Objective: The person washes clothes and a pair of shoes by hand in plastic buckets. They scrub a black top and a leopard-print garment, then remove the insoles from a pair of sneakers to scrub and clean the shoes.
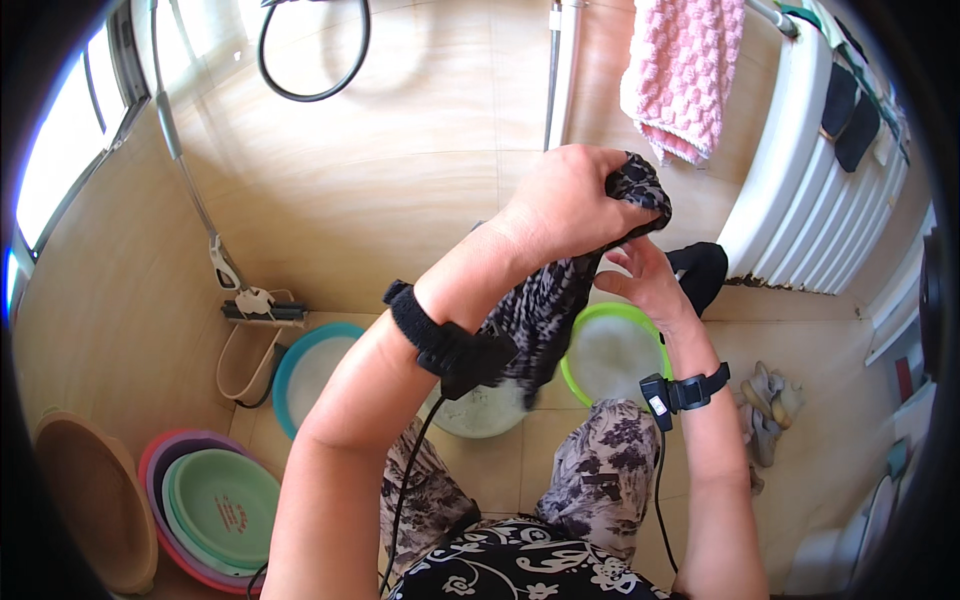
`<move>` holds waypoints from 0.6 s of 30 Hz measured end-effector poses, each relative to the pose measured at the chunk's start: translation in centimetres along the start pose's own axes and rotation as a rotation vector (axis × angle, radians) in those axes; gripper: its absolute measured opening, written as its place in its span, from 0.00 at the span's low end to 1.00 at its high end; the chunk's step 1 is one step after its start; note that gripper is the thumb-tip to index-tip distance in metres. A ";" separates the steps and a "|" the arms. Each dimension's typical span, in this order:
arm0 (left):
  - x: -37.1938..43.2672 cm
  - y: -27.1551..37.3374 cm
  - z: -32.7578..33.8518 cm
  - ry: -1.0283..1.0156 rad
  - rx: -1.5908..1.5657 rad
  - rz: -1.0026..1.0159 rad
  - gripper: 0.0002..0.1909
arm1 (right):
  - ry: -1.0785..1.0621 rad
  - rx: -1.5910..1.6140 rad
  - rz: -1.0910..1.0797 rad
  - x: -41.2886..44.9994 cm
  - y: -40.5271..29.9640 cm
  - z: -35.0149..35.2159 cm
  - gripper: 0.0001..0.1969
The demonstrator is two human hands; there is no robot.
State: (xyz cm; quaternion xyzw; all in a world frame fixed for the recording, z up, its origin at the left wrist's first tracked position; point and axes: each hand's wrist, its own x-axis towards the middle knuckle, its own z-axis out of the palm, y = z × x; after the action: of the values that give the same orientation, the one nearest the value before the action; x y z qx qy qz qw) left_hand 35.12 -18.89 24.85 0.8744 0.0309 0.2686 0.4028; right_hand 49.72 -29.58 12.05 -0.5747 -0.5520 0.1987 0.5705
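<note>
My left hand [574,199] grips a bunched end of a black-and-grey patterned cloth [547,307], raised in front of me. The rest of the cloth hangs behind my left forearm, partly hidden by it, over a pale basin [484,424] holding cloudy liquid. Just below the gripped end is my right hand [641,277], its fingers apart and nothing seen in them. Under that hand stands a lime-green basin [570,371] of cloudy, sudsy liquid. A blue-rimmed basin [283,386] is partly covered by my left arm.
Stacked plastic basins [225,510] and a brown basin [94,502] sit at lower left. A mop [251,300] leans against the wall. A pink towel [682,75] hangs near a white radiator [787,187]. Black cloth [701,274] shows beyond my right wrist. Small beige items [765,409] lie on the floor.
</note>
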 end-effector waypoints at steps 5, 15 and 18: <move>2.2 -0.8 1.9 0.138 -0.110 -0.022 0.17 | 0.170 0.098 0.185 -1.9 2.1 -2.9 0.07; 5.6 -3.7 9.7 -0.051 -0.786 -0.297 0.10 | 0.638 0.198 -0.194 -3.8 2.1 -13.1 0.16; 6.8 -0.9 13.1 -0.165 -0.862 -0.258 0.12 | 0.338 0.278 -0.118 -6.3 3.6 -12.0 0.43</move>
State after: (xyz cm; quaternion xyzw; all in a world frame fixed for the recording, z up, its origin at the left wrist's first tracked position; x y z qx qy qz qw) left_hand 47.55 -25.47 20.23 0.6344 -0.0073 0.1339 0.7613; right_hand 59.53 -39.28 9.57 -0.4823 -0.4484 0.1399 0.7394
